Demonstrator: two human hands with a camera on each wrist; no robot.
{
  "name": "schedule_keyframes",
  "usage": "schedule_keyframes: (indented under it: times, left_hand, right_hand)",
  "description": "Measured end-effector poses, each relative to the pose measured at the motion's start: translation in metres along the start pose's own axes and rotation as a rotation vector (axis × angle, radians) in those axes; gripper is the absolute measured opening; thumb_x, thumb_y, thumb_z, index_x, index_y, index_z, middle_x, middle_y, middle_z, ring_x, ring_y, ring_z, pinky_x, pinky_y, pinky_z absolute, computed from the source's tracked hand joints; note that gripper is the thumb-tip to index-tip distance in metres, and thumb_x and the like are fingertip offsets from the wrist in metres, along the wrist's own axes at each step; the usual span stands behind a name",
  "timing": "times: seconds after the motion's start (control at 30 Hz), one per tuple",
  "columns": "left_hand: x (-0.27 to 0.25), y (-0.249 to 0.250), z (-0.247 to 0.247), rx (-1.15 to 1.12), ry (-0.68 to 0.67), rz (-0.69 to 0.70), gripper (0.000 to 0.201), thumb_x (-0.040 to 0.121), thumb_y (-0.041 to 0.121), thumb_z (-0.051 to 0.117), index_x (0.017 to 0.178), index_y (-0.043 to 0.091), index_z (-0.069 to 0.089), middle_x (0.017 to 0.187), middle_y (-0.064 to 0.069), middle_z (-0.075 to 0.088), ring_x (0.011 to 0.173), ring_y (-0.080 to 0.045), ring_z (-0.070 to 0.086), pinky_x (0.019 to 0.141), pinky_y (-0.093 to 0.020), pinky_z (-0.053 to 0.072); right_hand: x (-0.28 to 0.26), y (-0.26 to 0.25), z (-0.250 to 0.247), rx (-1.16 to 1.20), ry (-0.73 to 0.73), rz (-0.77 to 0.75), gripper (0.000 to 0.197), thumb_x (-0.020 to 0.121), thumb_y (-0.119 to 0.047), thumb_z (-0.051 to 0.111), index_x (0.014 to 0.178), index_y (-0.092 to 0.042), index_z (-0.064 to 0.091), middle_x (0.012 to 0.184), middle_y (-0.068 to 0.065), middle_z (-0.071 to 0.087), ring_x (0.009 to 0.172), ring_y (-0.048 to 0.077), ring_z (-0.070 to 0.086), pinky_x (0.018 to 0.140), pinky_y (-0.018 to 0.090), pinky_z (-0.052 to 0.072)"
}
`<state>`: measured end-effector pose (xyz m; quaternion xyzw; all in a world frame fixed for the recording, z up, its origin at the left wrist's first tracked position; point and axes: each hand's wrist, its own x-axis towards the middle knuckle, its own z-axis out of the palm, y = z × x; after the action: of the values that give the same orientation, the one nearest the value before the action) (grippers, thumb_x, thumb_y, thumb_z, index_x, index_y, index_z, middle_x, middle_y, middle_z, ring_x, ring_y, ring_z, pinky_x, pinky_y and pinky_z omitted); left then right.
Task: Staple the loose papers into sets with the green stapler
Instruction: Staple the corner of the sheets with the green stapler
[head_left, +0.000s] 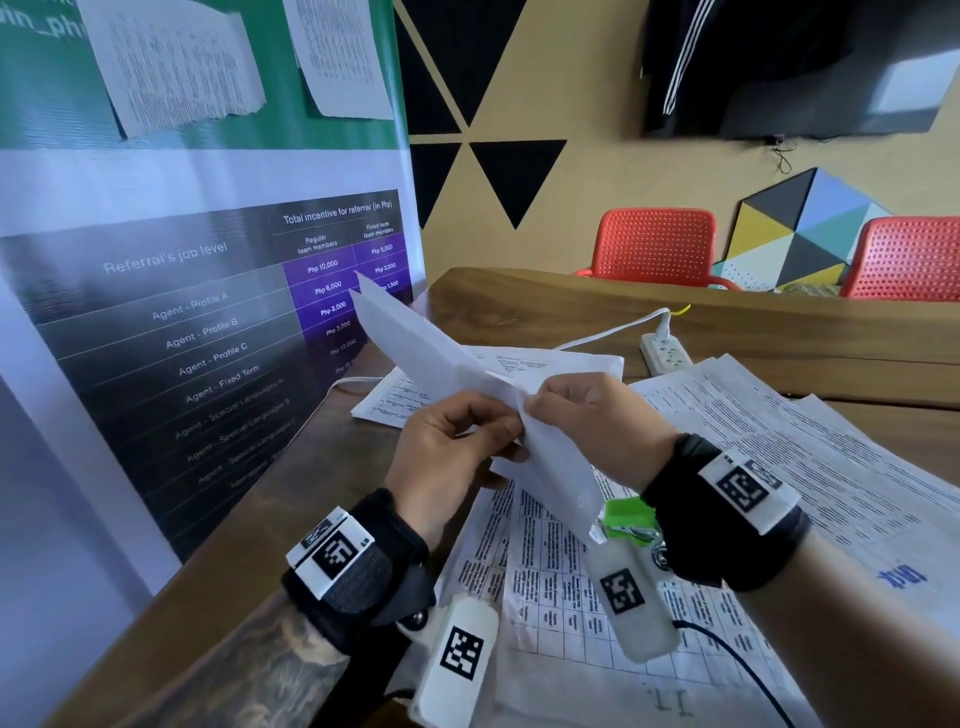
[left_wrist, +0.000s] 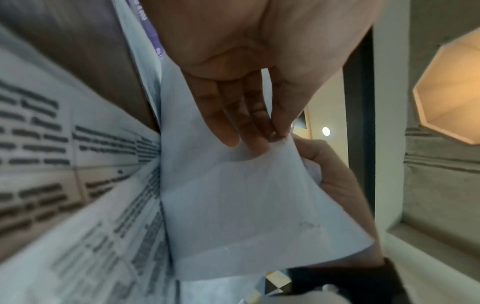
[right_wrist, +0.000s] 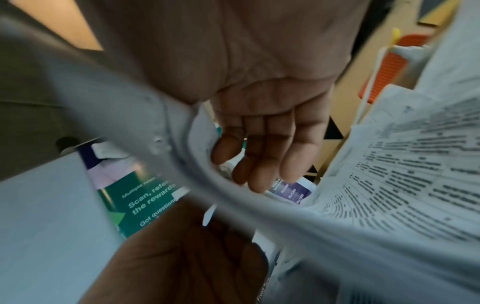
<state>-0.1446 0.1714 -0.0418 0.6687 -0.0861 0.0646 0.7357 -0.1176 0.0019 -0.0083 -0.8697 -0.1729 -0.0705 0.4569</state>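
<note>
Matt white papers; grained wood table

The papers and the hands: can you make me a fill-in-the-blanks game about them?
1. Both hands hold up a sheaf of ____ sheets.
2. The stapler beside the right hand's wrist is ____.
3. The chairs behind the table are ____.
4. The left hand pinches the sheaf with its ____ on top.

Missing: paper; green; red; thumb
</note>
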Motion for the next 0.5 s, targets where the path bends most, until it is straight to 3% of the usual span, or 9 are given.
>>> schedule_keyframes:
  times: [0.07, 0.17, 0.23, 0.3, 0.37, 0.43, 0.5]
  left_hand:
    - [0.0, 0.002, 0.003, -0.081, 0.013, -0.022, 0.019, 0.089, 0.003, 0.069, 0.081, 0.018, 0.078, 0.081, -0.016, 0.072, 0.073, -0.025, 0.068, 0.06, -0.032, 0.053]
    - [0.004, 0.011, 0.001, -0.075, 0.043, 0.037, 0.013, 0.088, 0.003, 0.07, 0.082, 0.013, 0.077, 0.079, -0.014, 0.071, 0.073, -0.025, 0.065, 0.066, -0.034, 0.054]
    - [0.007, 0.018, -0.011, 0.006, 0.106, 0.078, 0.012, 0.087, 0.003, 0.071, 0.079, 0.012, 0.076, 0.073, -0.01, 0.071, 0.067, -0.021, 0.064, 0.063, -0.029, 0.054]
    - [0.009, 0.026, -0.03, 0.084, 0.19, 0.071, 0.014, 0.087, 0.007, 0.073, 0.075, 0.014, 0.074, 0.065, -0.005, 0.064, 0.058, -0.017, 0.057, 0.055, -0.026, 0.048]
    - [0.006, 0.033, -0.058, 0.174, 0.25, 0.064, 0.016, 0.087, 0.009, 0.072, 0.073, 0.016, 0.073, 0.057, -0.003, 0.056, 0.051, -0.016, 0.048, 0.048, -0.025, 0.04]
    - [-0.002, 0.042, -0.089, 0.255, 0.274, 0.07, 0.017, 0.088, 0.008, 0.071, 0.073, 0.015, 0.072, 0.053, -0.002, 0.051, 0.046, -0.016, 0.042, 0.046, -0.025, 0.036]
    - [-0.019, 0.053, -0.119, 0.342, 0.3, 0.074, 0.015, 0.088, 0.01, 0.072, 0.074, 0.015, 0.072, 0.052, -0.001, 0.049, 0.045, -0.016, 0.041, 0.046, -0.023, 0.035]
  right_hand:
    - [0.001, 0.001, -0.001, 0.056, -0.016, 0.016, 0.036, 0.093, -0.026, 0.063, 0.063, -0.013, 0.048, 0.047, -0.012, 0.029, 0.045, 0.005, 0.025, 0.045, 0.021, 0.021]
    - [-0.003, -0.005, -0.001, -0.082, 0.003, -0.064, 0.042, 0.092, -0.034, 0.064, 0.063, -0.007, 0.051, 0.048, -0.01, 0.034, 0.045, 0.006, 0.029, 0.045, 0.02, 0.023]
    - [-0.008, -0.009, 0.002, -0.11, -0.041, -0.124, 0.056, 0.09, -0.056, 0.059, 0.062, -0.009, 0.046, 0.054, -0.01, 0.034, 0.048, 0.006, 0.03, 0.048, 0.022, 0.026]
    - [-0.008, -0.009, 0.006, -0.066, -0.13, -0.046, 0.072, 0.083, -0.076, 0.043, 0.068, -0.006, 0.05, 0.062, -0.01, 0.044, 0.058, 0.007, 0.042, 0.06, 0.029, 0.039]
    - [-0.006, -0.007, 0.012, -0.264, -0.268, -0.006, 0.068, 0.092, -0.07, 0.039, 0.09, -0.008, 0.065, 0.084, -0.007, 0.065, 0.08, 0.013, 0.06, 0.079, 0.033, 0.047]
    - [-0.005, -0.008, 0.018, -0.518, -0.41, -0.059, 0.044, 0.099, -0.053, 0.045, 0.11, -0.016, 0.066, 0.107, -0.002, 0.067, 0.099, 0.019, 0.061, 0.091, 0.035, 0.048]
    - [-0.007, -0.016, 0.02, -0.598, -0.53, -0.021, 0.04, 0.095, -0.055, 0.053, 0.113, -0.022, 0.066, 0.113, -0.007, 0.064, 0.103, 0.015, 0.059, 0.093, 0.033, 0.046]
